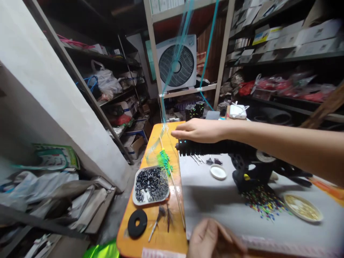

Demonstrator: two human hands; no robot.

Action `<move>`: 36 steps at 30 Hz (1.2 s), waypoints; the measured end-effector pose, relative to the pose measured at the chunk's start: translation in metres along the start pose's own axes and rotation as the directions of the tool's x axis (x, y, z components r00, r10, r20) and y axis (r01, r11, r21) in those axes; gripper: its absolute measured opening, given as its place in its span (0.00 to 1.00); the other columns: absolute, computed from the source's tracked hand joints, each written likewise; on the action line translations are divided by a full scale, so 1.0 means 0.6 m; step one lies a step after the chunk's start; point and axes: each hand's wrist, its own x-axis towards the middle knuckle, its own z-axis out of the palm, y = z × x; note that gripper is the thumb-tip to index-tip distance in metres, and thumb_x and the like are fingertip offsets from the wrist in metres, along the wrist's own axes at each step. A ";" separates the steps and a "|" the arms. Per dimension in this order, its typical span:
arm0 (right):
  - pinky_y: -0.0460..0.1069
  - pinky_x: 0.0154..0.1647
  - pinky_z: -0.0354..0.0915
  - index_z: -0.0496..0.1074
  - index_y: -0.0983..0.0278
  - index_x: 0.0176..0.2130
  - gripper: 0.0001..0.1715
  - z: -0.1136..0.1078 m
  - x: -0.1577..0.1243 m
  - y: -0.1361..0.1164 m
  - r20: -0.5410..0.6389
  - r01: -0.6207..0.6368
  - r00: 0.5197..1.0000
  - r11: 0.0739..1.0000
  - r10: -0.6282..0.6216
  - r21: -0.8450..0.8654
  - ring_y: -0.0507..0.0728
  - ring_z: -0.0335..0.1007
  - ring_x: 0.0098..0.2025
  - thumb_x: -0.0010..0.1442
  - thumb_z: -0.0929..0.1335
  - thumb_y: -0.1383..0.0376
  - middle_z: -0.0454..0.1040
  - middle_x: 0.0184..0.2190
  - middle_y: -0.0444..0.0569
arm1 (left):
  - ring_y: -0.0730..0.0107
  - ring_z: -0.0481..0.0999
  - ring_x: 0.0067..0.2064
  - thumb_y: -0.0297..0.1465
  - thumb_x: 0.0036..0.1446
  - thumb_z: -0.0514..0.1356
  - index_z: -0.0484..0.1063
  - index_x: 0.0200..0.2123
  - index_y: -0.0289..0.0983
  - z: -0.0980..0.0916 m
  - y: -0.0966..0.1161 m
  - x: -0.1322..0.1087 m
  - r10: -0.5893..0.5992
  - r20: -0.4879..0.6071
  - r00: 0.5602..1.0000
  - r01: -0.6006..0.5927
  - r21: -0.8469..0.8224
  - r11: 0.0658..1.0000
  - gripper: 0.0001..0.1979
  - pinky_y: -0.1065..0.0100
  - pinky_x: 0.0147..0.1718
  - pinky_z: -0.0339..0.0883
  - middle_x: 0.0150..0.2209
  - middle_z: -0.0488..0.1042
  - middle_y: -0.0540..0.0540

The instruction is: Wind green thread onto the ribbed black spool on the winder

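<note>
Black ribbed plastic roller (pixel 215 147) sits on its stand over the grey mat (pixel 215 200), right hand (pixel 200 130) flat on top, fingers together, left hand (pixel 208 240) blurred, grip unclear.

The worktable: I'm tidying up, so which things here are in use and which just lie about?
In use: black ridged bar under the right hand; teal strands by its fingertips; left hand low at the table edge.

Lying about: tray of dark beads, black ring, white lid, coloured beads, fan.
</note>
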 end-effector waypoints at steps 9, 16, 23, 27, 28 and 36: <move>0.51 0.37 0.63 0.74 0.65 0.36 0.11 0.015 0.026 -0.029 0.037 -0.089 0.996 0.994 0.087 0.068 0.56 0.70 0.38 0.63 0.68 0.59 0.75 0.36 0.48 | 0.49 0.82 0.48 0.43 0.61 0.63 0.72 0.30 0.34 0.006 0.034 -0.035 -0.088 0.098 0.991 0.080 0.084 0.993 0.17 0.55 0.39 0.77 0.46 0.81 0.34; 0.51 0.32 0.61 0.73 0.65 0.32 0.07 0.030 0.039 -0.024 -0.020 -0.083 0.996 0.991 0.085 0.108 0.59 0.71 0.36 0.56 0.70 0.62 0.74 0.32 0.49 | 0.52 0.83 0.42 0.48 0.56 0.65 0.70 0.30 0.35 0.005 0.030 -0.042 -0.102 0.078 0.992 0.093 0.109 0.990 0.21 0.54 0.39 0.77 0.41 0.82 0.37; 0.56 0.66 0.54 0.71 0.65 0.48 0.18 0.041 -0.013 -0.049 -0.509 0.237 0.852 0.957 -0.123 0.165 0.62 0.60 0.62 0.58 0.71 0.64 0.67 0.57 0.53 | 0.83 0.50 0.16 0.52 0.58 0.62 0.68 0.30 0.35 0.011 0.012 -0.061 0.167 -0.049 0.985 -0.137 0.372 0.918 0.24 0.76 0.17 0.42 0.16 0.63 0.56; 0.55 0.69 0.50 0.66 0.60 0.49 0.11 0.091 -0.115 -0.080 -0.809 0.364 0.587 0.881 0.035 0.303 0.59 0.57 0.64 0.66 0.63 0.61 0.65 0.57 0.52 | 0.80 0.51 0.20 0.52 0.61 0.59 0.69 0.30 0.35 0.015 -0.001 -0.074 0.336 -0.087 0.938 -0.257 0.477 0.841 0.25 0.72 0.21 0.43 0.16 0.55 0.59; 0.55 0.67 0.54 0.64 0.59 0.47 0.09 0.115 -0.140 -0.085 -0.832 0.375 0.538 0.846 0.135 0.380 0.59 0.59 0.62 0.68 0.62 0.60 0.65 0.56 0.52 | 0.79 0.51 0.20 0.53 0.61 0.58 0.69 0.30 0.35 0.015 -0.004 -0.075 0.350 -0.084 0.933 -0.267 0.489 0.830 0.25 0.71 0.21 0.42 0.16 0.55 0.59; 0.59 0.47 0.72 0.65 0.63 0.53 0.23 0.267 -0.182 -0.108 -0.251 0.208 0.861 0.143 0.442 0.967 0.58 0.74 0.43 0.70 0.62 0.50 0.72 0.49 0.54 | 0.79 0.45 0.18 0.57 0.58 0.57 0.66 0.31 0.38 0.008 -0.023 -0.075 0.325 -0.040 0.945 -0.264 0.494 0.828 0.26 0.71 0.18 0.40 0.15 0.51 0.61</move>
